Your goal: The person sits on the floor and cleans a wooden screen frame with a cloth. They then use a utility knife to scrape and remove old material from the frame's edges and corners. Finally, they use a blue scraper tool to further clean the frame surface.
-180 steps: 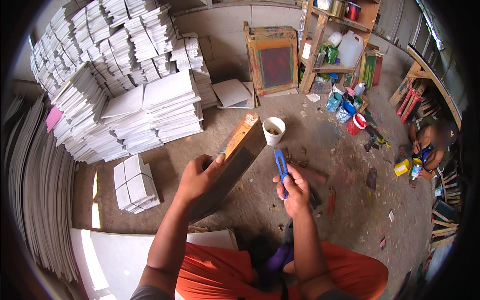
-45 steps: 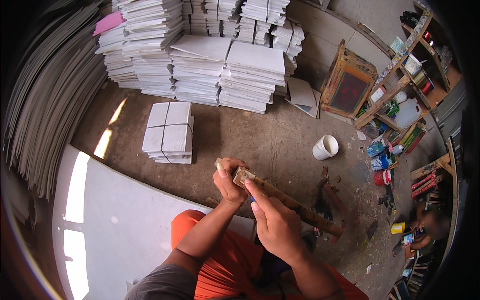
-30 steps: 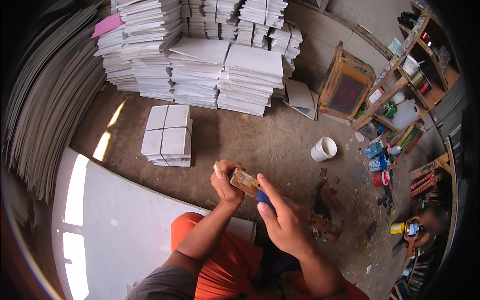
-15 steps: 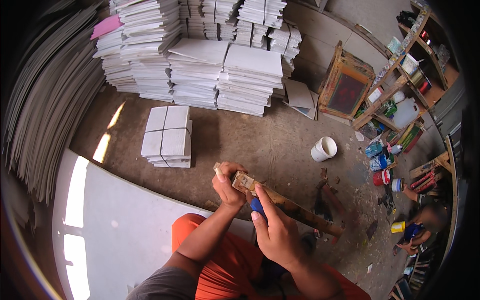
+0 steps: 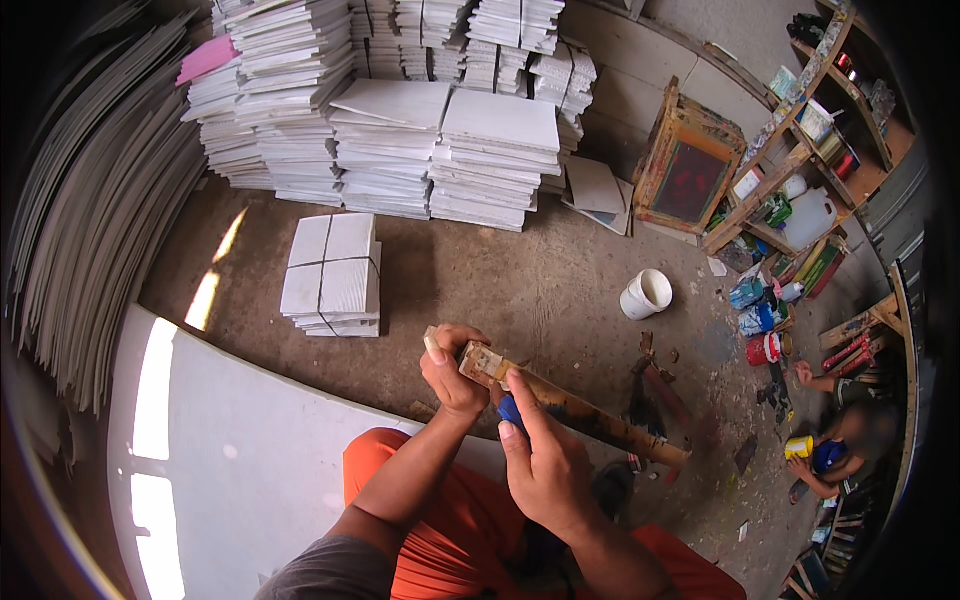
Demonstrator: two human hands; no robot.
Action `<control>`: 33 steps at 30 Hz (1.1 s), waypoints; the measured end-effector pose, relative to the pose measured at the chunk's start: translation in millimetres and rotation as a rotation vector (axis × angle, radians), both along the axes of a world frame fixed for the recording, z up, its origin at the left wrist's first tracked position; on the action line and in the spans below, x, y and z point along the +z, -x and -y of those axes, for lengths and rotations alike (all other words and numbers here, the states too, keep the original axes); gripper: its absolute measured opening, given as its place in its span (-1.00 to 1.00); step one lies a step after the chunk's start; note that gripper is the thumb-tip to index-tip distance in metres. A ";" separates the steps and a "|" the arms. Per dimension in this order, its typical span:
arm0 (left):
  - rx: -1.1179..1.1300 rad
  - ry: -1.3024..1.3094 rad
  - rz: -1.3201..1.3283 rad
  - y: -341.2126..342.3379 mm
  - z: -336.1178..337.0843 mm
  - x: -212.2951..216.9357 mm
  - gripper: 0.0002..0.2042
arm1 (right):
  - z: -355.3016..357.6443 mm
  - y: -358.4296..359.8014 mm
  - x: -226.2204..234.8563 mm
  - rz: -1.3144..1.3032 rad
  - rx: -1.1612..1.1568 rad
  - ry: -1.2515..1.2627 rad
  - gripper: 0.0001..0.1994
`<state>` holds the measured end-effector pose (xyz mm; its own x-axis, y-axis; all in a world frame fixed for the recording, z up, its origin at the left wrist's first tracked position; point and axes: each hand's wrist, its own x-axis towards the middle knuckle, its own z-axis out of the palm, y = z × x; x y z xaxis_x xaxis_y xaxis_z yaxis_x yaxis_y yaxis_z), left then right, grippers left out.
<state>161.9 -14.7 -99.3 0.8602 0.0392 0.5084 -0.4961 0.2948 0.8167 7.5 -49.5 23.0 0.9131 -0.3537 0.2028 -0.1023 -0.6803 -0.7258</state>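
Observation:
A worn, paint-stained wooden bar (image 5: 585, 415), perhaps one side of a frame, slants from in front of me down to the right. My left hand (image 5: 452, 372) is closed round its near end, and a small pale piece (image 5: 432, 343) juts out beside the thumb. In my right hand (image 5: 545, 460) is a tool with a blue handle (image 5: 511, 412); its working end is hidden. The right index finger lies stretched along the bar near its pale, scraped-looking end, with the thumb against the blue handle.
A large white board (image 5: 270, 440) lies at my left. A strapped white bundle (image 5: 330, 272) and a white bucket (image 5: 647, 295) stand on the floor. Sheet stacks (image 5: 495, 150) line the back. Paint cans (image 5: 762, 348) and a person holding a yellow can (image 5: 799, 447) are at right.
My hands keep nearly the same hold on the bar and tool. At the right, the other person has raised one hand, and the yellow can has shifted slightly.

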 end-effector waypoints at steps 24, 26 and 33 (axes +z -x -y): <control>0.009 -0.080 0.013 0.7 -2.0 4.7 -0.24 | -9.0 -5.0 11.2 -0.181 -0.065 0.032 -0.49; 0.015 -0.081 0.020 0.7 -0.6 5.4 -0.24 | -9.7 -5.8 16.0 -0.222 -0.078 0.042 -0.49; -0.011 -0.075 -0.011 -1.9 -1.9 6.0 -0.26 | 2.8 -12.5 8.8 0.032 -0.022 -0.214 -0.59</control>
